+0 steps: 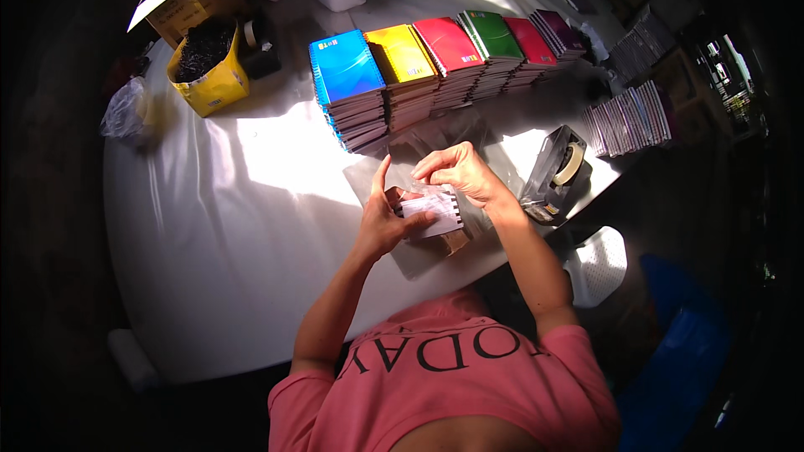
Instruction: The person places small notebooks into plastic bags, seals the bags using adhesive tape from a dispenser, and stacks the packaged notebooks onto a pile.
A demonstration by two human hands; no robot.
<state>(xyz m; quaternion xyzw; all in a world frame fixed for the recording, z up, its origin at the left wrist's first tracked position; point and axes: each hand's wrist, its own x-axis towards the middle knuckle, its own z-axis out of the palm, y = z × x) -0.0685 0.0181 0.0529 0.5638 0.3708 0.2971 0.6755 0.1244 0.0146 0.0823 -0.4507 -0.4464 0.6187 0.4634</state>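
Note:
Near the table's front edge, my left hand [383, 219] grips a small white spiral notebook [437, 216] with dark binding marks along one edge. Its thumb lies across the notebook's face while the index finger points up. My right hand [462, 174] is closed in a pinch just above the notebook, at a bit of clear plastic film [425, 187] over its far side. Beneath both hands lies a sheet of clear plastic [410, 261] on the table. To the right of my right hand stands a black tape dispenser [544, 180] with a tape roll [571, 164].
Beyond my hands runs a row of spiral notebook stacks: blue [347, 67], yellow [402, 54], red [448, 43], green [492, 36] and purple [557, 32]. More notebooks [628, 121] lean at right. A yellow box [213, 88] of black pieces and a cardboard box [188, 17] stand far left.

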